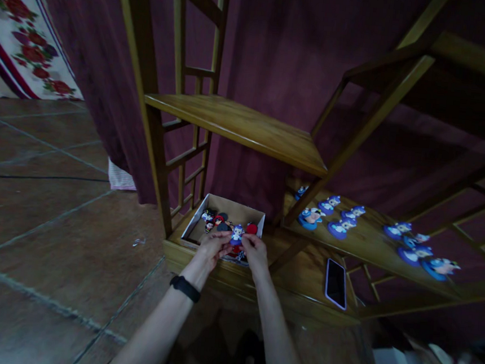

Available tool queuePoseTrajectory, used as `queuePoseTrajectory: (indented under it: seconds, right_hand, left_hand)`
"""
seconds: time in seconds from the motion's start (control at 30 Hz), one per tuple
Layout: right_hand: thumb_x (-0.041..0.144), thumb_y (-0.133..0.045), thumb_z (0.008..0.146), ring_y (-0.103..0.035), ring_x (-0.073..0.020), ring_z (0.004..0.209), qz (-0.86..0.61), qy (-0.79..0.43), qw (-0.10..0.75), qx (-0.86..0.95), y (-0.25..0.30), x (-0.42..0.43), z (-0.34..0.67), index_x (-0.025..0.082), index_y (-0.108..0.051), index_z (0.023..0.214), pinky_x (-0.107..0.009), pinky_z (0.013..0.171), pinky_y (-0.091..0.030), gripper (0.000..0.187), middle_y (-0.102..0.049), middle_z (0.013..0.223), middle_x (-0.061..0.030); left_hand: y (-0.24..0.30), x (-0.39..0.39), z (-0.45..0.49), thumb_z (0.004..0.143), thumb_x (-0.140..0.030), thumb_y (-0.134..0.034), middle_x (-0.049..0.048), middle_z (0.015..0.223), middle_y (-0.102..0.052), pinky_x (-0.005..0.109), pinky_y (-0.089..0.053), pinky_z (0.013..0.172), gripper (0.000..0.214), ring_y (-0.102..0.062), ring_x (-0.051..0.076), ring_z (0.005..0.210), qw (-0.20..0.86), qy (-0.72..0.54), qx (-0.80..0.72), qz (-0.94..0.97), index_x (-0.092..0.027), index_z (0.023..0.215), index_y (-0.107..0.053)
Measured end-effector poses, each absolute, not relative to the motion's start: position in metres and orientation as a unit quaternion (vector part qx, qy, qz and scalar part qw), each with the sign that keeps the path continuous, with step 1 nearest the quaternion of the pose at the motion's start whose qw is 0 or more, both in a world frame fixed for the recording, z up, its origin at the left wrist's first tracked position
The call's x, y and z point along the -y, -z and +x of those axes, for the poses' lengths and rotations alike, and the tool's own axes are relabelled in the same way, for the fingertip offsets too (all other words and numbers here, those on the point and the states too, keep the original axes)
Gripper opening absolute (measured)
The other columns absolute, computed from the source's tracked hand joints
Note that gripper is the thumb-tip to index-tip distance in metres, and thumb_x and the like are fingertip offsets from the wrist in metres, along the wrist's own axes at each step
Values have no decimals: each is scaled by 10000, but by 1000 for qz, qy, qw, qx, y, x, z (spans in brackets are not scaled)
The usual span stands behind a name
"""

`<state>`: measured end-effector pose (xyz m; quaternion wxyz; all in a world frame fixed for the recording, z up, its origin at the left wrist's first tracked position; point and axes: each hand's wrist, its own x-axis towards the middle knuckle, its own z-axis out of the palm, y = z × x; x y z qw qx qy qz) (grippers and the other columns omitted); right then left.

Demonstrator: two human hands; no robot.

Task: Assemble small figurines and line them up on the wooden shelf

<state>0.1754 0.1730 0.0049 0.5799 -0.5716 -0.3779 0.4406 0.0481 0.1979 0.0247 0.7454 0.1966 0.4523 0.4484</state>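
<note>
My left hand (pixel 212 247) and my right hand (pixel 254 250) meet over the front edge of a shallow cardboard box (pixel 240 210) on the lowest shelf. Together they pinch a small blue and white figurine (pixel 237 234) between their fingertips. A black band (pixel 185 288) circles my left wrist. Inside the box lie several more small figurines (pixel 217 220), red, black and white. Both hands have their fingers closed on the blue figurine.
A wooden shelf unit (pixel 243 126) stands before a dark red curtain. Several blue figurines (pixel 340 229) are lined up on its slanting right shelf (pixel 368 247). A phone (pixel 336 283) lies face up right of the box. Tiled floor (pixel 51 227) spreads to the left.
</note>
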Motion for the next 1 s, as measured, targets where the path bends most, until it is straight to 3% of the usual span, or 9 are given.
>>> queuePoseTrajectory:
  seconds: [0.33,0.57,1.0]
  right_hand:
    - [334,-661,559,-595,-156,645,-585,-435,588,351,-1,-170,174,174,-633,647,-280,618,-496,185,-629,642,11]
    - [346,-694,533,-597,-144,596,-542,-494,610,299,-17,-164,178,153,-646,648,-279,592,-513,229,-644,650,-11]
    - [298,-702,525,-584,-121,601,-528,-506,626,271,-19,-160,175,156,-624,627,-276,596,-531,191,-609,654,7]
  left_hand:
    - [-23,-191,55,682,2,-626,49,566,-639,187,-500,462,86,-588,97,452,725,-451,-474,215,-80,711,-631]
    - [-20,-192,53,706,-81,-659,73,610,-656,236,-544,527,36,-620,122,492,796,-410,-406,180,-84,734,-636]
    - [-9,-194,53,701,-11,-641,57,616,-657,188,-540,499,86,-621,105,483,811,-407,-398,135,-82,750,-636]
